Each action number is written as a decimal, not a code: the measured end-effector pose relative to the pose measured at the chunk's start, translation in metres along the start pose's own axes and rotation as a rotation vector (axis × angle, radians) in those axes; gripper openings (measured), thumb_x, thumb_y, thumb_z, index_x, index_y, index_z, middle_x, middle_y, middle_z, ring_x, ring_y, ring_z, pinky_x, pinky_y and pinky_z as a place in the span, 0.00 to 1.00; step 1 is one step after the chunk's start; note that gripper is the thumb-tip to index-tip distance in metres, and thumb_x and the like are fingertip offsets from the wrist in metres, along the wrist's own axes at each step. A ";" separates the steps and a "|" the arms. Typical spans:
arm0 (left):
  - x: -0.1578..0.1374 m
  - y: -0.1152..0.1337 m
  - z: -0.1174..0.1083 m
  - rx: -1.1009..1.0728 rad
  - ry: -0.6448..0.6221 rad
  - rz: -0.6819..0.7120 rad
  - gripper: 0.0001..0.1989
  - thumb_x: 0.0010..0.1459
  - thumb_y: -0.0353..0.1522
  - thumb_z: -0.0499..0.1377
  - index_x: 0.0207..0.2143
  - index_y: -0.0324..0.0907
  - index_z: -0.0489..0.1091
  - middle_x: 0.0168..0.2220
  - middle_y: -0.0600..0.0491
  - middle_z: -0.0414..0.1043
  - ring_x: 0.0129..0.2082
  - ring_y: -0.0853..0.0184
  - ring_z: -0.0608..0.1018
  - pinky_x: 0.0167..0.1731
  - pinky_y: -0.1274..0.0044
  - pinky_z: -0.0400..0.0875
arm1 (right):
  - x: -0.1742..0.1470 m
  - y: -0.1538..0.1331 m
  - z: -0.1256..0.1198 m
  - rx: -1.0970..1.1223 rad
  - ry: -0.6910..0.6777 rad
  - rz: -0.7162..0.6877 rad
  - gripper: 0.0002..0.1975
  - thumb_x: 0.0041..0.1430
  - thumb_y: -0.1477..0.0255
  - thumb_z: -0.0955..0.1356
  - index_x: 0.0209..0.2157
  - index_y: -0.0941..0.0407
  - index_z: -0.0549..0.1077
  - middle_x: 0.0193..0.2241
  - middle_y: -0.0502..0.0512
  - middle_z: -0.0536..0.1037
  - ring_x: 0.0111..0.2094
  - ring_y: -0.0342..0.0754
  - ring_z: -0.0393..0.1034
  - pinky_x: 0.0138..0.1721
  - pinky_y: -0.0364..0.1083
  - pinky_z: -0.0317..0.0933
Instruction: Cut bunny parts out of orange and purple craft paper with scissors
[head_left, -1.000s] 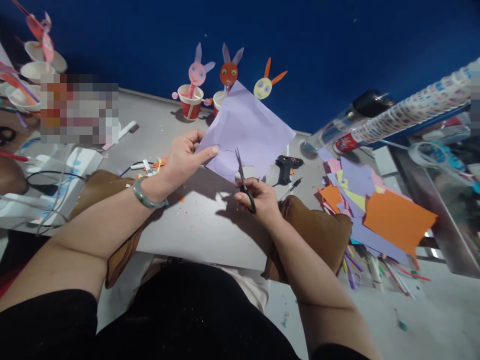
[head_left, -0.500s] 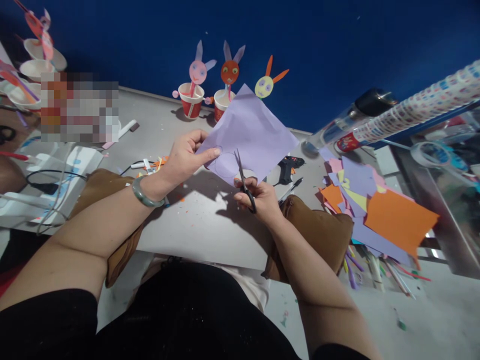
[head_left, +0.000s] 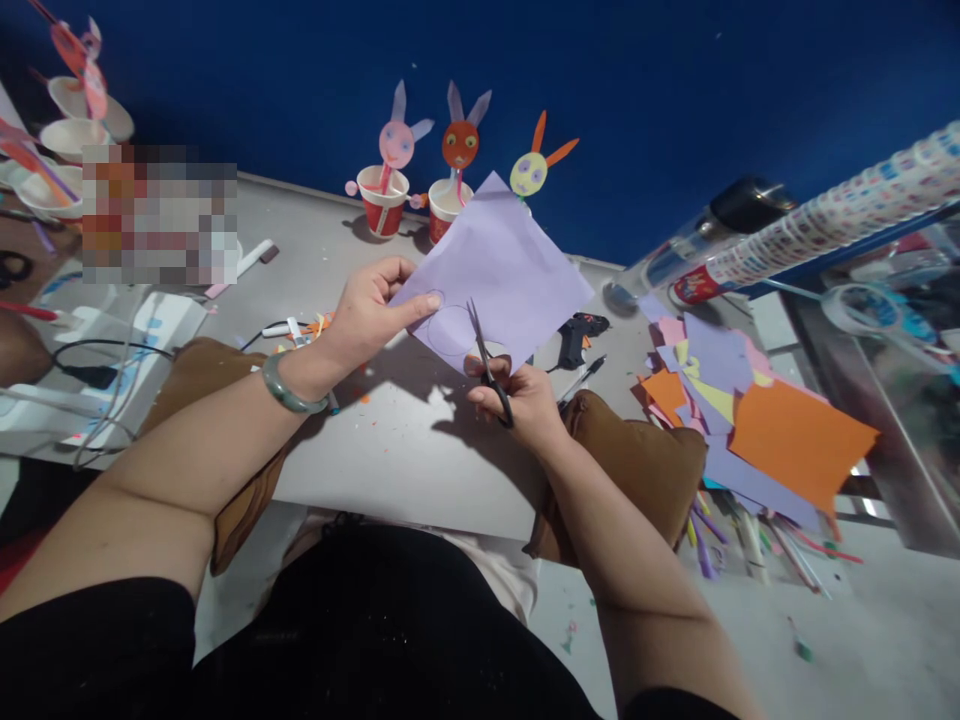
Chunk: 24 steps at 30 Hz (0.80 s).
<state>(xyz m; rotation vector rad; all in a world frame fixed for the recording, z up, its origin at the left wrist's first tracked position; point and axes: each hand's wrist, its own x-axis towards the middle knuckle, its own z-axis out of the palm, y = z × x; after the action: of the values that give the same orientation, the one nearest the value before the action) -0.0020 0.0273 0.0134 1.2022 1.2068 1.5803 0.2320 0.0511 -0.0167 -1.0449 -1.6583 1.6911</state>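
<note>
A sheet of purple paper point(head_left: 502, 260) is held up above the table, one corner pointing away from me. My left hand point(head_left: 382, 300) pinches its left corner, thumb on top beside a small drawn circle. A larger circle is outlined in pen just to the right of that thumb. In my right hand point(head_left: 517, 395) is a pair of black-handled scissors point(head_left: 481, 340), fingers in the loops. Their blades point away from me and lie at the paper's near edge, right of the large circle. Part of my right fingers is hidden beneath the sheet.
Paper cups with rabbit faces, such as a red cup point(head_left: 383, 210), stand along the blue wall. A black glue gun point(head_left: 581, 340) and a pen point(head_left: 585, 380) lie to the right. Further right are coloured paper scraps point(head_left: 799, 440) and a long stack of cups point(head_left: 817, 220). Brown cushions point(head_left: 630, 465) lie by my forearms.
The purple sheet has shifted and tilted slightly, its right corner moving a little left and down. Both hands keep nearly the same places and grips.
</note>
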 end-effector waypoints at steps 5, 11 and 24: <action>0.000 -0.001 -0.001 -0.023 0.007 -0.002 0.21 0.48 0.42 0.76 0.33 0.39 0.73 0.25 0.54 0.73 0.23 0.70 0.75 0.24 0.76 0.68 | 0.000 -0.001 0.000 0.007 -0.002 -0.002 0.27 0.39 0.52 0.82 0.32 0.54 0.73 0.13 0.43 0.71 0.14 0.41 0.61 0.17 0.43 0.53; 0.002 -0.008 -0.002 -0.091 0.022 -0.047 0.21 0.47 0.43 0.76 0.35 0.40 0.74 0.28 0.54 0.76 0.25 0.71 0.76 0.26 0.77 0.72 | -0.001 0.001 0.001 0.004 0.009 -0.004 0.25 0.41 0.54 0.81 0.32 0.55 0.74 0.13 0.44 0.72 0.13 0.41 0.61 0.16 0.42 0.52; -0.017 -0.012 0.024 -0.123 -0.143 -0.116 0.18 0.49 0.42 0.74 0.32 0.38 0.76 0.30 0.51 0.80 0.29 0.68 0.79 0.31 0.77 0.77 | -0.003 0.003 0.009 0.010 0.110 -0.058 0.27 0.41 0.52 0.81 0.34 0.56 0.74 0.15 0.43 0.70 0.15 0.41 0.63 0.18 0.42 0.55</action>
<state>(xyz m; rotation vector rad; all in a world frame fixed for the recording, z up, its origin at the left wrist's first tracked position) 0.0254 0.0187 0.0002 1.1257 1.0528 1.4368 0.2265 0.0431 -0.0200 -1.0554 -1.5929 1.5748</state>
